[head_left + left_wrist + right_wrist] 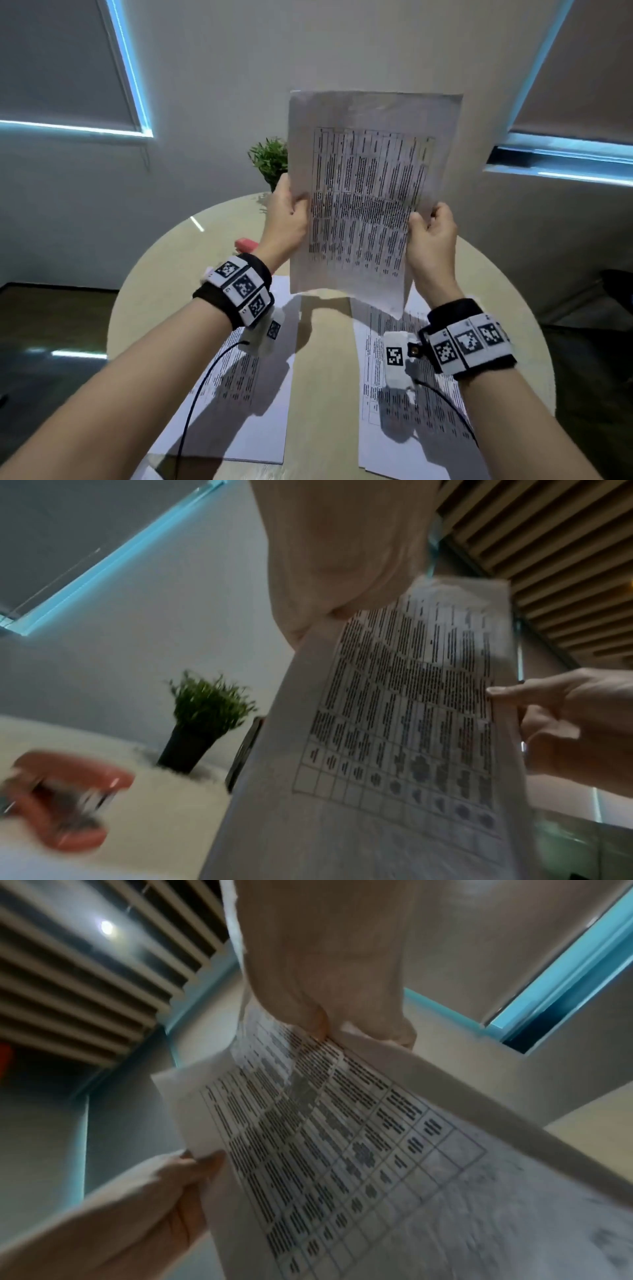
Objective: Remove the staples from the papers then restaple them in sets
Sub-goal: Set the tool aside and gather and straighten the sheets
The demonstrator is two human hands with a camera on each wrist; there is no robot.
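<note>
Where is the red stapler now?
In the head view, the red stapler lies on the round table, far left, beside the left hand, near the potted plant.

White papers (370, 205) w/ black table print, pink-red stapler (65, 799) (blurred), green plant (270, 159), beige table (325, 342).

One raised sheaf of white printed papers (370, 192), two flat white paper stacks (246, 387) (387, 404), one pink stapler (246, 245), one green potted plant (270, 161).

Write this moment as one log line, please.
left hand: grips paper sheaf | right hand: grips sheaf | stapler: on table
</note>
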